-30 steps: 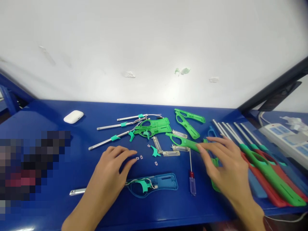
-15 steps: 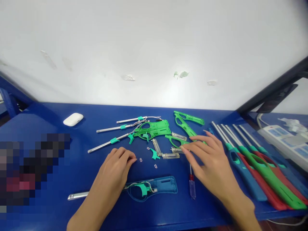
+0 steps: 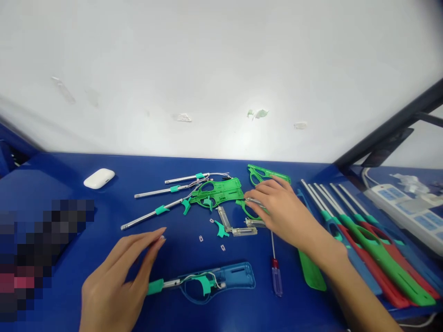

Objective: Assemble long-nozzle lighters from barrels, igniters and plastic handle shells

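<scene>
My left hand point(image 3: 119, 276) is raised over the lower left of the table, thumb and forefinger pressed together; a tiny pale spot shows at the tips, too small to name. Below it lies a blue lighter half-shell point(image 3: 238, 275) fitted with a metal tube, wires and a teal trigger point(image 3: 206, 284). My right hand point(image 3: 282, 210) reaches in from the right, its fingertips closed on a clear fuel tank point(image 3: 255, 202), partly hidden. Other clear tanks point(image 3: 245, 231) lie beside it. Small pink clips point(image 3: 223, 247) and a loose teal trigger point(image 3: 221, 229) rest between my hands.
Green half-shells point(image 3: 224, 189) and metal tubes with wires point(image 3: 152, 216) lie toward the back. A screwdriver point(image 3: 276, 279) lies below my right hand. Assembled lighters point(image 3: 391, 258) and a power strip point(image 3: 404, 207) are at right. A white case point(image 3: 99, 178) is at back left.
My left hand has moved left and toward me, away from the pink clips. My right hand has moved left and farther back onto the clear tank, uncovering a green shell part near its wrist.
</scene>
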The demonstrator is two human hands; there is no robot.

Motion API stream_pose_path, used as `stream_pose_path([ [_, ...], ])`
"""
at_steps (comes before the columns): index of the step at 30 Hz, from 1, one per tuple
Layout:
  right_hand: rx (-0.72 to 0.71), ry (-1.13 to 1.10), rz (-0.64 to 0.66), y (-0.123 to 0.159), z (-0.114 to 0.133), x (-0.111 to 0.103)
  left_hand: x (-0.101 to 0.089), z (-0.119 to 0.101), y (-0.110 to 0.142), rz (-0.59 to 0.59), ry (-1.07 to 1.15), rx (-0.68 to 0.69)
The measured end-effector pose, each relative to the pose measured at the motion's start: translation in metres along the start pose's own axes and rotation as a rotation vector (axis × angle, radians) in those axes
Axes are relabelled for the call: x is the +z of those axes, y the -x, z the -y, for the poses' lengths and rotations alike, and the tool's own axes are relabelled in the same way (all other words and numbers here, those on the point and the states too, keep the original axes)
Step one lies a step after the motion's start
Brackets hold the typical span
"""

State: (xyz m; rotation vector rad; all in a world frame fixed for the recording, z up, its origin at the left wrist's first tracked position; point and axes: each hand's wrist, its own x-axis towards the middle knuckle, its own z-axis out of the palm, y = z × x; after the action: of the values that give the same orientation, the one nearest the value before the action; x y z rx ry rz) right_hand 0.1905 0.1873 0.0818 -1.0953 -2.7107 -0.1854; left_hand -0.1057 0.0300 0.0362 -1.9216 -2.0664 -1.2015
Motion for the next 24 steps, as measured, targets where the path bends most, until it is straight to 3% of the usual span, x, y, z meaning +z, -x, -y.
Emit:
stream_pose_path([
  [5, 0.023, -0.003, 0.008, -0.001, -0.007, 0.008, 0.0, 0.008, 0.012, -0.05, -0.008, -0.021],
  [9, 0.006, 0.013, 0.048, -0.013, -0.011, 0.009, -0.001, 0.007, 0.012, -0.064, -0.039, -0.112],
  [14, -0.04, 0.042, 0.106, -0.058, -0.019, 0.014, -0.002, 0.005, 0.012, -0.088, -0.068, -0.18],
  [18, -0.065, 0.046, 0.187, -0.097, -0.03, 0.027, -0.003, 0.007, 0.012, -0.109, -0.078, -0.155],
  [24, -0.075, -0.018, 0.277, -0.122, -0.039, 0.041, -0.005, 0.005, 0.008, -0.159, 0.032, -0.087],
])
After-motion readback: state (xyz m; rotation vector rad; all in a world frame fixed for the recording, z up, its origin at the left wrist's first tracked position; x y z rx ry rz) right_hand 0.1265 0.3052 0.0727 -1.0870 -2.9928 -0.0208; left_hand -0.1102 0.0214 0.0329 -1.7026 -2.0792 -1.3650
